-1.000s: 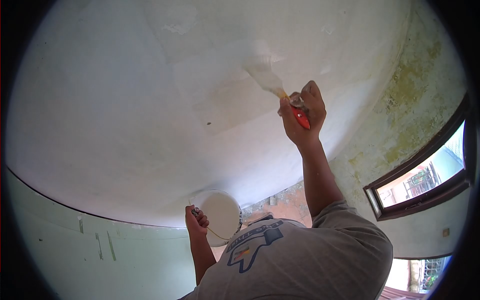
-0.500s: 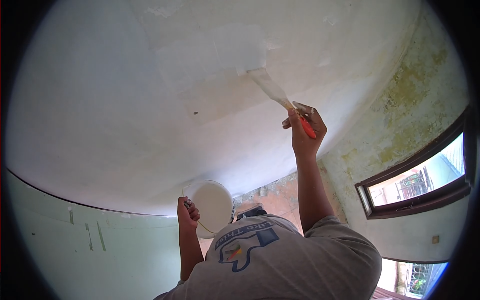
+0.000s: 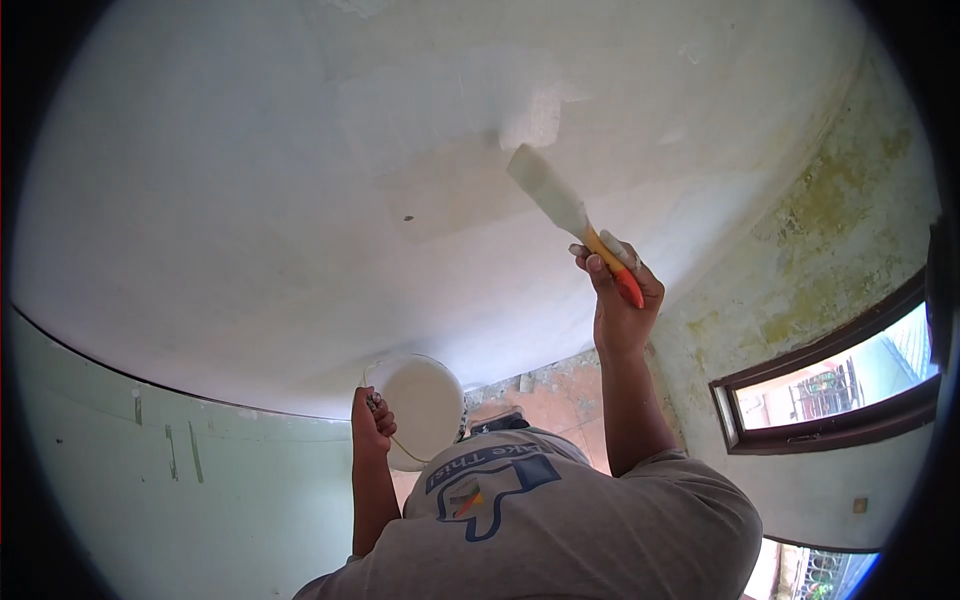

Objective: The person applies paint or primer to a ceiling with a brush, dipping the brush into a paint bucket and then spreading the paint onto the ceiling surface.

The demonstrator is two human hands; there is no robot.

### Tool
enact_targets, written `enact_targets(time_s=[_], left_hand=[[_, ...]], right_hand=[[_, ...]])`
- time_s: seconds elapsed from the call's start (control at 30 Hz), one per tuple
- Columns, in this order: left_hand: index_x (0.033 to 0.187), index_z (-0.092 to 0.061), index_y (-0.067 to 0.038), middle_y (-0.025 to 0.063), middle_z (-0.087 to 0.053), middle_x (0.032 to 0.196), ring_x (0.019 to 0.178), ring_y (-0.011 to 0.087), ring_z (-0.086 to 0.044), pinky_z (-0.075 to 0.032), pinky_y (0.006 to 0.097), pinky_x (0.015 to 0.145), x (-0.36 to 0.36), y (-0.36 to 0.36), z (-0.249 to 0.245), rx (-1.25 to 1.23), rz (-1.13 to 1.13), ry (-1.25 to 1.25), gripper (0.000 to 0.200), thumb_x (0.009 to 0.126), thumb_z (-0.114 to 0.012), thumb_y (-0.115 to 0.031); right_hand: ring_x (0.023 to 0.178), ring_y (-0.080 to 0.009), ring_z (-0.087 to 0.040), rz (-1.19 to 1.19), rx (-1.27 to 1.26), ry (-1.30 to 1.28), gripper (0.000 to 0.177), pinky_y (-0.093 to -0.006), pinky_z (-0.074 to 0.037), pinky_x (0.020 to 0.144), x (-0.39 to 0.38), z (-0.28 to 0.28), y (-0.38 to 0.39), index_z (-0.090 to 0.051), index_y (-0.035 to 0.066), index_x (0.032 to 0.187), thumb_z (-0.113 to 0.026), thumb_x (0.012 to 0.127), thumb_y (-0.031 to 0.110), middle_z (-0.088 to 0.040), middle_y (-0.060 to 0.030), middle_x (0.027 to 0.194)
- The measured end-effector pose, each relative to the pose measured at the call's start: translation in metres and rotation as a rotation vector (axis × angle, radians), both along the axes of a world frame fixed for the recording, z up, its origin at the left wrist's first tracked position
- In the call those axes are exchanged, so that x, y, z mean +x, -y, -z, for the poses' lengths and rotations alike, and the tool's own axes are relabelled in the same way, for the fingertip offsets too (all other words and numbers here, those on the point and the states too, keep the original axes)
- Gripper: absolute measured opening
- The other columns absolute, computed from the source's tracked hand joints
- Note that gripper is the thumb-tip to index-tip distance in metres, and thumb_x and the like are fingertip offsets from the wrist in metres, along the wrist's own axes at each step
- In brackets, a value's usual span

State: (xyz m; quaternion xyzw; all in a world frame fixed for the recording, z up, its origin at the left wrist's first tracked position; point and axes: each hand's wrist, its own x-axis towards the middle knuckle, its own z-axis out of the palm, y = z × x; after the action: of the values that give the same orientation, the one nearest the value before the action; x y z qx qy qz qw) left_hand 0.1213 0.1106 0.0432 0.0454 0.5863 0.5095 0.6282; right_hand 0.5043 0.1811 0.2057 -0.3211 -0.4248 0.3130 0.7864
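My right hand [image 3: 628, 290] is closed around the yellow and red-orange handle of a paintbrush [image 3: 550, 190]. Whitish paint coats its broad head and some of my fingers. The brush tip points up and left, just below a shiny wet patch [image 3: 532, 115] on the pale wall [image 3: 300, 200]; it appears slightly apart from the surface. Low beside the wall, my left hand [image 3: 373, 415] is closed on the thin handle of a round white bucket [image 3: 425, 400]. Part of that handle curves down along the bucket, and the fingers hide the rest.
To the right stands a stained wall [image 3: 810, 230] with a dark-framed window [image 3: 830, 400]. A greenish wall [image 3: 250, 500] lies on the left. Reddish floor [image 3: 555, 395] shows beyond the bucket, with a dark object [image 3: 497, 420] near my shirt.
My right hand has drawn the paintbrush down and back from the wall, turning its flat side into view. A wet white patch now shows above it. My left hand stays on the bucket handle.
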Motion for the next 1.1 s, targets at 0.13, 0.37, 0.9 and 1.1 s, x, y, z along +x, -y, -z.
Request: enact_targets(time_s=[0.13,0.37,0.9,1.1], left_hand=[[0.070,-0.046,-0.021,-0.0058,-0.027,0.049,0.037,0.0083,-0.019,-0.014,0.0276,0.038,-0.004,0.001,0.007,0.016,-0.001,-0.006,0.029,0.088,-0.061,-0.037],[0.069,-0.044,-0.020,-0.0055,-0.028,0.051,0.037,0.0081,-0.018,-0.013,0.0272,0.037,-0.005,0.004,0.011,0.027,-0.029,0.010,0.030,0.088,-0.061,-0.035],[0.070,-0.045,-0.019,-0.0058,-0.028,0.050,0.038,0.0081,-0.018,-0.013,0.0270,0.037,-0.007,-0.002,0.013,-0.010,0.016,-0.005,0.029,0.088,-0.060,-0.035],[0.070,-0.045,-0.020,-0.0061,-0.027,0.049,0.038,0.0080,-0.018,-0.013,0.0270,0.037,-0.012,-0.003,0.019,-0.007,0.049,-0.008,0.029,0.089,-0.060,-0.036]], right_hand=[[0.102,-0.0242,-0.071,0.000,0.115,0.044,0.022,-0.0345,-0.059,0.089,-0.007,-0.012,-0.001,-0.071,-0.003,0.111,-0.073,0.089,-0.003,-0.067,-0.0130,0.110],[0.093,-0.0152,-0.068,0.416,0.104,0.279,0.019,-0.0277,-0.056,0.082,-0.020,-0.015,-0.004,-0.068,-0.004,0.099,-0.076,0.082,-0.007,-0.067,-0.0121,0.106],[0.075,-0.0186,-0.066,0.473,0.054,0.630,0.015,-0.0278,-0.053,0.063,-0.011,0.050,-0.026,-0.068,-0.004,0.087,-0.074,0.075,-0.011,-0.063,-0.0131,0.088],[0.072,-0.0185,-0.063,0.445,0.091,0.562,0.015,-0.0281,-0.051,0.061,-0.009,0.035,-0.006,-0.068,-0.004,0.086,-0.074,0.074,-0.010,-0.063,-0.0120,0.086]])
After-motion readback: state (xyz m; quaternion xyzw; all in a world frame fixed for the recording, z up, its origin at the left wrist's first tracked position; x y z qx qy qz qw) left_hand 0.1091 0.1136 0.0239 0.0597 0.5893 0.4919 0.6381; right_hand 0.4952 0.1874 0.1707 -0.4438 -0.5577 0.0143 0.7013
